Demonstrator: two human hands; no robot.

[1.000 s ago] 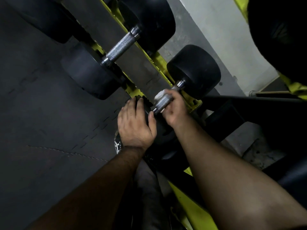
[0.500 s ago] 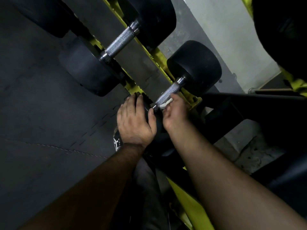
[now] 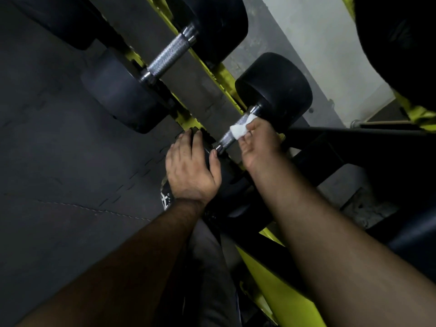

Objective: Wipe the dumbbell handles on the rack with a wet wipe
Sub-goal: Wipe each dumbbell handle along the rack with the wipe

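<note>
The wet wipe (image 3: 241, 130) sits bunched against the far stretch of the knurled handle (image 3: 232, 134) of the nearest dumbbell, close to its far black head (image 3: 274, 90); half a second ago it was down at the near collar, and a second ago it was wrapped over the near part of the bar, so the wipe has travelled along the bar and back toward the far end; judged from this, the handle is mid-scrub and most of its length has been passed over; the right hand (image 3: 260, 142) pinches the wipe between fingertips and thumb, pressed to the side of the bar, the forearm reaching in from the lower right; the left hand (image 3: 191, 166) grips the near head of the same dumbbell, fingers curled over its rim and thumb toward the bar, apparently steadying it, much as before; the dumbbell lies on the yellow rack (image 3: 186, 118); beside it, further along, the next dumbbell's handle (image 3: 168, 56) lies bare, no hand on it, likely due next.
</note>
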